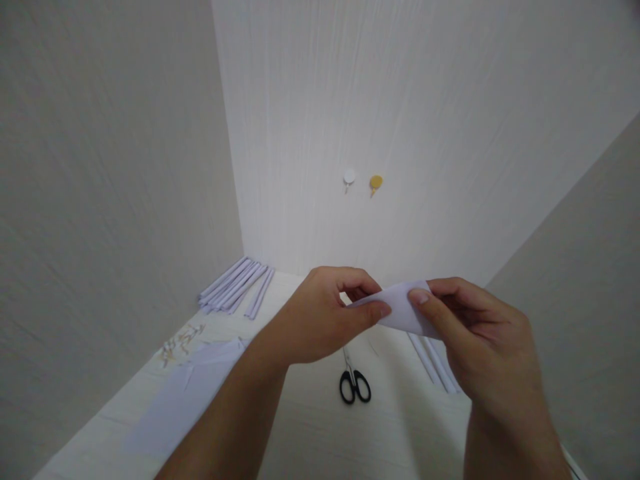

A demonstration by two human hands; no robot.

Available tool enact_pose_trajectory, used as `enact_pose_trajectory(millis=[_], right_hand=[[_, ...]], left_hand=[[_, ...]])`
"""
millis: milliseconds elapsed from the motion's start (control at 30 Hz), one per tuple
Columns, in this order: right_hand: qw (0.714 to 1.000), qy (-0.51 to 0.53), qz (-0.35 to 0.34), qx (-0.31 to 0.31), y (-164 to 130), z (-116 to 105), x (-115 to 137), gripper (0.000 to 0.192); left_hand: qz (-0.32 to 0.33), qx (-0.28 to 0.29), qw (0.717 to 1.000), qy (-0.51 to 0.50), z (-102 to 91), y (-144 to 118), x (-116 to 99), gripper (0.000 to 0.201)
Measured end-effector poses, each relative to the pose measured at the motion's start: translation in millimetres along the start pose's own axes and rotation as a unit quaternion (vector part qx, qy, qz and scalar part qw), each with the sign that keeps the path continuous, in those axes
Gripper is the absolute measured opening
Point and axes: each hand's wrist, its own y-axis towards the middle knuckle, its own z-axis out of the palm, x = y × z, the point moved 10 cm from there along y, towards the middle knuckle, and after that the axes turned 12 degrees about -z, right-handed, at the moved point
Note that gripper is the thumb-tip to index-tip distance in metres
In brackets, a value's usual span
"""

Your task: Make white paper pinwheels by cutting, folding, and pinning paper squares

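Hands, left point(320, 317) and right point(480, 340), pinch unmarked white paper point(403, 310).

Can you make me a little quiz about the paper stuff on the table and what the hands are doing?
1. True or false: both hands hold the same piece of white paper above the table.
2. Which thing lies on the table right below the hands?
A. black-handled scissors
B. a glue stick
C. a ruler
3. Fill in: a bundle of rolled paper strips lies at the table's far ____ corner.

Key
1. True: the left hand and right hand each pinch one end of it.
2. A
3. left
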Motion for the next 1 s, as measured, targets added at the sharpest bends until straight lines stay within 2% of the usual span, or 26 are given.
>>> enact_pose_trajectory(millis=[133, 333, 533, 633, 833, 1000], right_hand=[[1.000, 0.017, 0.004, -0.024, 0, -4, -1, 0.008], [0.994, 0.047, 0.018, -0.098, -1, -18, -6, 0.008], [0.990, 0.059, 0.026, -0.125, -2, -22, -11, 0.010], [0.989, 0.072, 0.026, -0.130, -3, -23, -12, 0.010], [0.989, 0.088, 0.050, -0.109, -4, -19, -17, 0.011], [0.991, 0.120, 0.057, -0.006, 0, 3, -15, 0.010]], left_hand=[[-0.004, -0.004, 1.000, -0.024, -2.4, 1, 3, 0.005], [-0.035, -0.014, 0.996, -0.082, -6.7, 4, 14, 0.009], [0.011, -0.049, 0.992, -0.119, -18.4, 4, 6, 0.010], [0.014, -0.062, 0.989, -0.132, -23.9, 4, 5, 0.012], [0.036, -0.076, 0.975, -0.204, -30.8, 4, 6, 0.014], [0.066, -0.139, 0.962, -0.228, -43.8, 4, 9, 0.017]])
